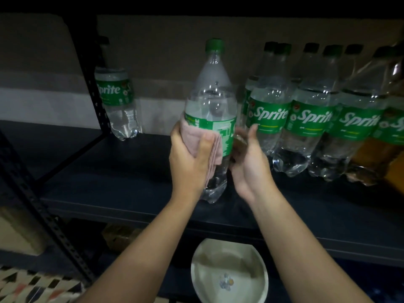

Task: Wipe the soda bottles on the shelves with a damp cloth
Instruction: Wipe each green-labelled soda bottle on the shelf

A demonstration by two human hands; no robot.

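A tall clear Sprite bottle (213, 99) with a green cap and green label stands upright on the dark shelf (113, 171), near its front edge. My left hand (190, 158) grips a folded pink cloth (204, 143) and presses it against the bottle's left side at label height. My right hand (249, 160) holds the bottle from the right, fingers curled behind it, thumb up. The bottle's lower body shows between my two hands.
A row of several Sprite bottles (310, 119) fills the shelf to the right, with an amber bottle (376, 158) at the end. One smaller Sprite bottle (118, 101) stands back left behind the black upright (91, 84). A white bowl (229, 274) sits on the shelf below.
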